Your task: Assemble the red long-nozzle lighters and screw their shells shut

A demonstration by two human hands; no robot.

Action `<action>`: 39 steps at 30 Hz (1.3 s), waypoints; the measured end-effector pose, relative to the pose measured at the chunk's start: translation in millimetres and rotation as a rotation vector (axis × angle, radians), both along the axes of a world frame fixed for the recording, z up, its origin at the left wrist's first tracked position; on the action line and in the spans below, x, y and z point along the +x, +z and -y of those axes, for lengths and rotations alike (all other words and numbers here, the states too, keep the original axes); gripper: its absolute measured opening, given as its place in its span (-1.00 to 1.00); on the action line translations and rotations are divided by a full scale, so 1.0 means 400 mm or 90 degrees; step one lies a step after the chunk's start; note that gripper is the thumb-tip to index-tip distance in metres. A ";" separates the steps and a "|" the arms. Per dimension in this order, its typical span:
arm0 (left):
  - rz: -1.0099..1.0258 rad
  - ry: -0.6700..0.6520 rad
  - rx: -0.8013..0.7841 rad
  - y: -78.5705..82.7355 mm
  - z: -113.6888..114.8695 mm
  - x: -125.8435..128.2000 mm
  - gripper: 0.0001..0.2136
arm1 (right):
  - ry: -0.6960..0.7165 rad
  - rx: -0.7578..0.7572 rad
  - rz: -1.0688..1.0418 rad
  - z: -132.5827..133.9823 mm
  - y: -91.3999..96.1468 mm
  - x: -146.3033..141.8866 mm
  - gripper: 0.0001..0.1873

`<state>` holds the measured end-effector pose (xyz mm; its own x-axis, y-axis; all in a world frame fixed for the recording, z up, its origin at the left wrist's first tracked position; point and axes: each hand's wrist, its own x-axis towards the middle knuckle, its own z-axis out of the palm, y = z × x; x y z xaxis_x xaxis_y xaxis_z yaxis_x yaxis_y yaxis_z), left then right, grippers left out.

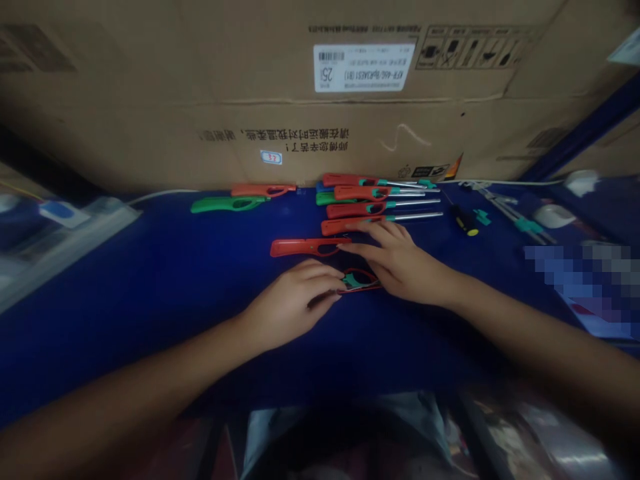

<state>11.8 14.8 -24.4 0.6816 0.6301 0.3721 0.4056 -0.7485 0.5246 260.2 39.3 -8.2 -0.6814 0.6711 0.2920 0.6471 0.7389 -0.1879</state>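
So we've got both hands busy near the middle of the frame, over a blue tabletop (pixel 165 293). The work sits between them: a red lighter shell (pixel 363 289) with a teal piece (pixel 354 280) showing in it. Our left hand (pixel 290 303) has fingers and thumb curled in, pinching the shell's left end, though the fingers hide exactly where the grip lands. Our right hand (pixel 403 263) is spread fairly loosely, thumb side by the shell's right end, one fingertip at the loop of a red handle (pixel 295 247) lying just above. We can't tell if it's pressing on anything.

Our read: this step is seating the teal piece, with the shell not yet closed up. The next move probably calls for the left hand keeping the shell steady and level while the right does the fine lining-up, since small parts like that could pop out.

Upper centre, we've got a stack of lighters (pixel 385 218) with metal tubes pointing right, plus a green handle (pixel 227 204) and an orange handle (pixel 263 190) further left. A screwdriver (pixel 467 223) lies upper right, with some metal rods (pixel 517 213) beyond it, near the cardboard (pixel 225 73).
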 end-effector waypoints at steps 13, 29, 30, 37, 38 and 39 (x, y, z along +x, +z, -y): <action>-0.206 0.175 0.105 0.067 -0.119 -0.117 -0.60 | -0.051 0.016 -0.062 -0.017 -0.015 0.011 -0.45; -0.264 0.204 0.086 0.061 -0.115 -0.113 -0.71 | 0.130 -0.309 -0.051 0.001 0.062 0.031 -0.90; -0.253 0.206 0.083 0.062 -0.113 -0.111 -0.72 | 0.127 -0.310 -0.048 0.001 0.060 0.029 -0.90; -0.087 0.246 -0.019 0.087 -0.086 -0.086 -0.79 | 0.138 -0.167 -0.123 0.001 0.061 0.024 -0.92; -0.050 0.244 -0.055 0.092 -0.080 -0.082 -0.80 | 0.125 -0.097 -0.163 0.001 0.062 0.022 -0.93; -0.013 0.237 -0.101 0.097 -0.075 -0.078 -0.80 | 0.105 -0.023 -0.199 0.001 0.063 0.021 -0.88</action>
<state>-19.5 44.7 14.4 0.4022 0.8839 0.2386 0.6449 -0.4585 0.6114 268.7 38.8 16.8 -0.6627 0.5736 0.4814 0.4275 0.8176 -0.3857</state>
